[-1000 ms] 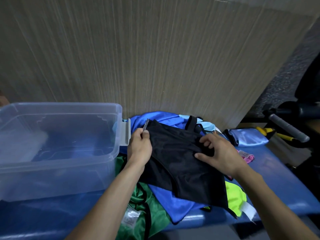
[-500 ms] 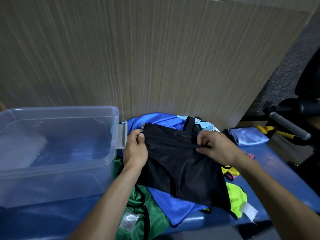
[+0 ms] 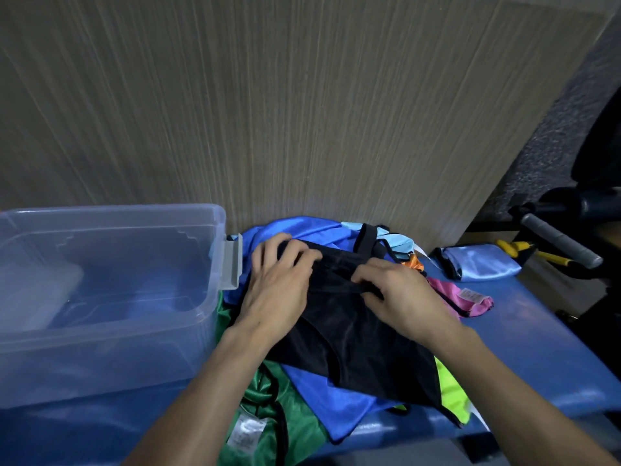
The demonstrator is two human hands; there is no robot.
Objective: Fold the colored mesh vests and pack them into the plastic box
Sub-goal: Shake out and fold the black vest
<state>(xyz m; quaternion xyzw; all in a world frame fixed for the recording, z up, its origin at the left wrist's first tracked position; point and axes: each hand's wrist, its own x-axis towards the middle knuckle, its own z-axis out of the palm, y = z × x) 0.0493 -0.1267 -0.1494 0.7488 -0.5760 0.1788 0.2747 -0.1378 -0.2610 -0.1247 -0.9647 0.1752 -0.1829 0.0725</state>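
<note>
Left hand point(image 3: 279, 290) flat on black vest point(image 3: 353, 348), right hand point(image 3: 400, 294) pinching its fold, labels unreadable

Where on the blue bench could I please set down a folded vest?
Bare blue bench lies right of the pink vest, toward the near edge. The middle is crowded: both hands work the black vest atop the pile. The plastic box fills the left.

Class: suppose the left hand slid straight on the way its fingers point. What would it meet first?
Probably the royal blue vest bunched just beyond the left hand, then the wood-grain wall; depth is uncertain.
</note>
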